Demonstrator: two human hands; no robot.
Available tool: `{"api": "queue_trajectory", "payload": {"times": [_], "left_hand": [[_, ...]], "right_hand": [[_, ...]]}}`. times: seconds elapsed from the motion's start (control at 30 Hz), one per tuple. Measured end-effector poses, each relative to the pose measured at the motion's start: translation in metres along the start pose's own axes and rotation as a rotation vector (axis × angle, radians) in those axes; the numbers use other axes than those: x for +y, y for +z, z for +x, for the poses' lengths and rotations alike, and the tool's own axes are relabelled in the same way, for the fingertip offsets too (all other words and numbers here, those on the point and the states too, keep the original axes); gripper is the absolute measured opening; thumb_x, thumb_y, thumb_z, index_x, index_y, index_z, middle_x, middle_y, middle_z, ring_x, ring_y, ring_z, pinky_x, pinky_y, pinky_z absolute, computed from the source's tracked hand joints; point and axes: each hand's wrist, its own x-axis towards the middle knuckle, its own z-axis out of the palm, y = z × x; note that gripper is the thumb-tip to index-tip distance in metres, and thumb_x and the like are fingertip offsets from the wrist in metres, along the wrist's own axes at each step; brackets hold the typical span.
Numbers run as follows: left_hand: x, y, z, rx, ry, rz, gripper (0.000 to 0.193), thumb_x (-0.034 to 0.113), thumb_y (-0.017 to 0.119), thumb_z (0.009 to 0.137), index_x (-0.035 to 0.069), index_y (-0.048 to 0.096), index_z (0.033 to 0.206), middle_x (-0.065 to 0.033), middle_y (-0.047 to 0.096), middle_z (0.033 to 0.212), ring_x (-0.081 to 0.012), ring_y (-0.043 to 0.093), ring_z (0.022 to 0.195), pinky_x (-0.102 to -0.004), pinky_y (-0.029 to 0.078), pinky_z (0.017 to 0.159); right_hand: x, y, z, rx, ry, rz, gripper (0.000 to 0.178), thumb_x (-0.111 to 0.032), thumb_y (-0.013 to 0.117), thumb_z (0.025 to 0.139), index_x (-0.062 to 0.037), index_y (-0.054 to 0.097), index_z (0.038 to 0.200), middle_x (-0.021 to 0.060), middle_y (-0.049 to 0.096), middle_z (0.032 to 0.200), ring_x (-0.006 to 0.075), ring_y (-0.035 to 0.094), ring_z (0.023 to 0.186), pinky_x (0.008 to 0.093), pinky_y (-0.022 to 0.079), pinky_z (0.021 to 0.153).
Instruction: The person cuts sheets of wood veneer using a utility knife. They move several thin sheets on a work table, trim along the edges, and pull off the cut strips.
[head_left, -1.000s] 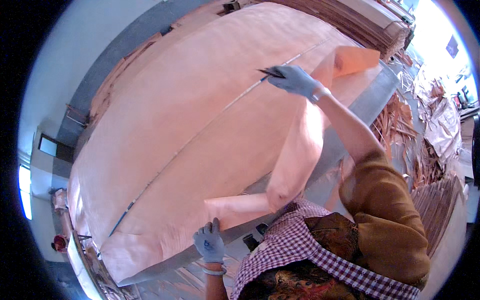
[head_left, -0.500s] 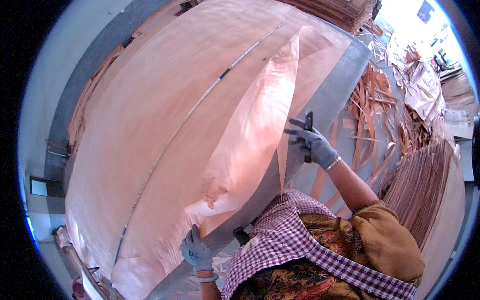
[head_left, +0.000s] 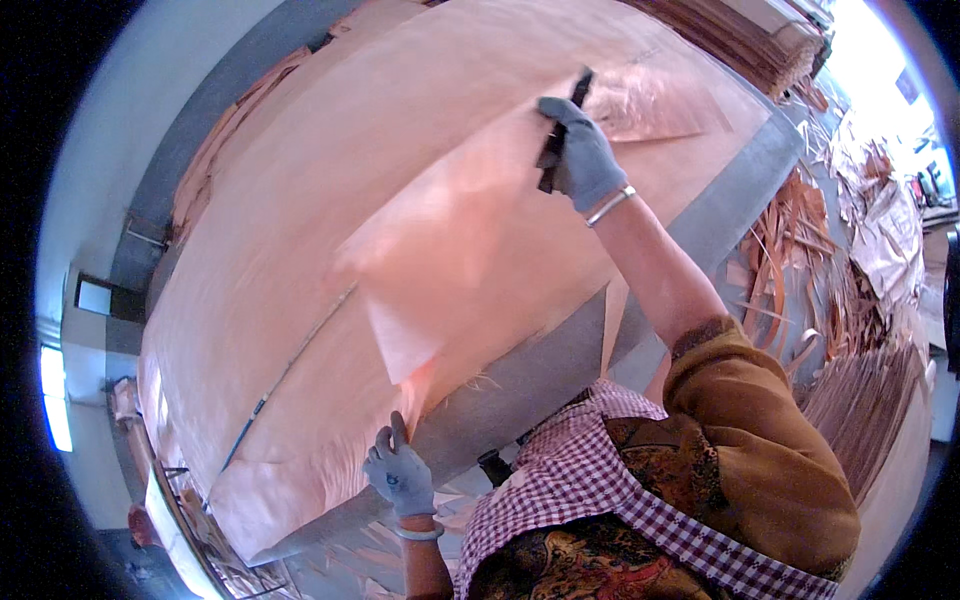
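Observation:
A wide stack of thin pinkish wood veneer [head_left: 260,300] lies before me, its top sheet [head_left: 470,210] lifted and curled over to the left, blurred by motion. My right hand [head_left: 585,160], in a grey glove, is closed around a black bar-shaped tool [head_left: 552,160] above the far part of this sheet. My left hand [head_left: 400,475], also gloved, is at the near edge of the veneer, below the lifted sheet's hanging corner. Its fingers are apart, one pointing up. A thin marked rod [head_left: 300,365] lies across the stack, its middle hidden under the curled sheet.
A grey table edge [head_left: 500,385] runs along the near and right sides. Veneer strips [head_left: 775,240] and scraps are heaped on the right, beside another veneer stack [head_left: 860,390]. More stacked sheets [head_left: 740,40] stand at the far right.
My right hand has moved far and left with the black tool, from the table edge to over the veneer. The loose sheet has swung left over the rod. My left hand has barely moved.

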Motion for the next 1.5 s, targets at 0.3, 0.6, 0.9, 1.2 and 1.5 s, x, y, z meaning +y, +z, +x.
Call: {"api": "queue_trajectory", "payload": {"times": [0.3, 0.6, 0.9, 1.2, 1.5], "left_hand": [[0.003, 0.003, -0.009, 0.004, -0.049, -0.035, 0.050, 0.008, 0.049, 0.080, 0.025, 0.050, 0.127, -0.0060, 0.052, 0.109, -0.0244, 0.053, 0.087, -0.0389, 0.042, 0.071], [0.008, 0.012, -0.016, -0.103, 0.013, -0.097, 0.057, 0.011, 0.049, 0.078, 0.025, 0.043, 0.133, -0.0047, 0.049, 0.108, -0.0225, 0.052, 0.083, -0.0390, 0.041, 0.069], [0.020, 0.019, -0.021, -0.238, 0.097, -0.004, 0.051, 0.015, 0.046, 0.082, 0.025, 0.044, 0.131, -0.0068, 0.053, 0.115, -0.0237, 0.055, 0.088, -0.0374, 0.043, 0.072], [0.015, 0.061, -0.041, -0.280, 0.188, -0.127, 0.052, 0.009, 0.048, 0.079, 0.014, 0.044, 0.131, -0.0128, 0.051, 0.117, -0.0276, 0.054, 0.086, -0.0404, 0.042, 0.073], [0.000, 0.105, -0.033, -0.275, 0.288, -0.250, 0.046, 0.009, 0.050, 0.078, 0.007, 0.048, 0.125, -0.0184, 0.051, 0.117, -0.0350, 0.053, 0.097, -0.0421, 0.043, 0.077]], "right_hand": [[-0.072, -0.055, -0.084, 0.189, -0.586, -0.187, 0.018, -0.010, 0.063, 0.080, -0.0057, 0.058, 0.097, 0.0030, 0.054, 0.082, 0.0130, 0.054, 0.070, 0.0265, 0.046, 0.059], [-0.130, 0.042, -0.138, 0.475, -1.578, -0.921, 0.048, -0.005, 0.068, 0.072, -0.0024, 0.049, 0.117, 0.0146, 0.063, 0.098, 0.0216, 0.062, 0.086, 0.0329, 0.052, 0.073], [-0.109, -0.047, 0.051, 0.064, -0.332, -2.197, 0.035, -0.026, 0.052, 0.076, -0.0013, 0.052, 0.100, 0.0192, 0.063, 0.080, 0.0298, 0.062, 0.072, 0.0414, 0.048, 0.063], [-0.027, -0.223, 0.000, 0.230, 0.142, -1.301, 0.033, -0.028, 0.061, 0.084, 0.0025, 0.057, 0.096, 0.0061, 0.057, 0.078, 0.0135, 0.056, 0.065, 0.0266, 0.049, 0.050], [-0.029, -0.346, -0.061, 0.445, -0.355, -1.654, 0.037, -0.027, 0.062, 0.079, -0.0142, 0.057, 0.113, 0.0166, 0.063, 0.100, 0.0315, 0.061, 0.094, 0.0389, 0.048, 0.079]]}}
